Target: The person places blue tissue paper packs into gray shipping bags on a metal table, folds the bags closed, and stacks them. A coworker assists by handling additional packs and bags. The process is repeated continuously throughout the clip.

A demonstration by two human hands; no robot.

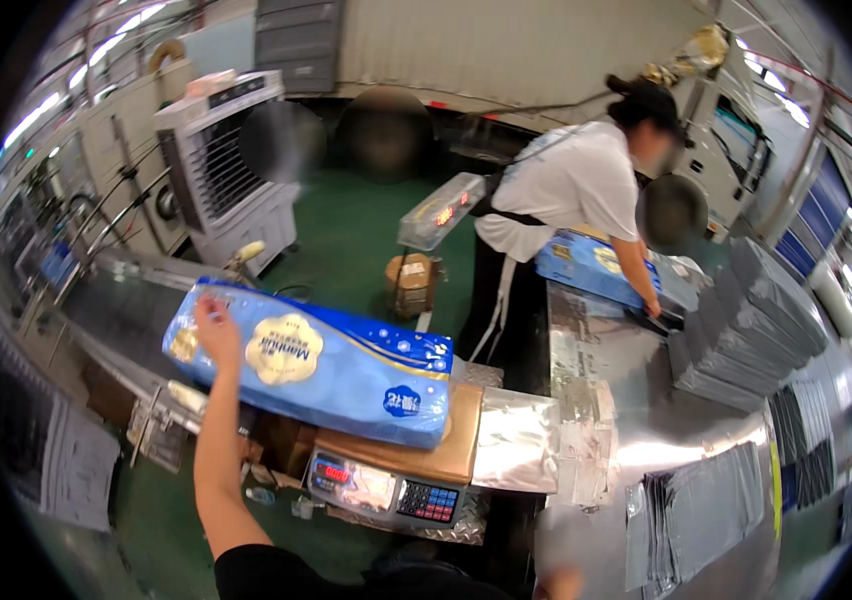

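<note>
Package [341, 375] in glossy blue plastic, a long soft-edged block, slants from the metal conveyor's [131, 312] right end across the scale's [386, 487] brown top [461, 430]. The left hand [216, 328] lies open against its left end; the right hand [564, 583] is blurred, its grip unreadable, beside the steel tabletop [574, 350].

The person's left hand [216, 328] touches the left end of a long blue package [346, 360], which extends from over the right edge of the conveyor [126, 312] to above the brown cardboard [461, 440] on the scale [381, 490]. The right hand [561, 583], blurred and partly cut, is near the near left corner of the metal counter [576, 345]. At the far left corner a co-worker [571, 190] bends over a second blue package [581, 266], while grey parcels [746, 325] and flat grey bags [706, 510] lie toward the right edge.
</note>
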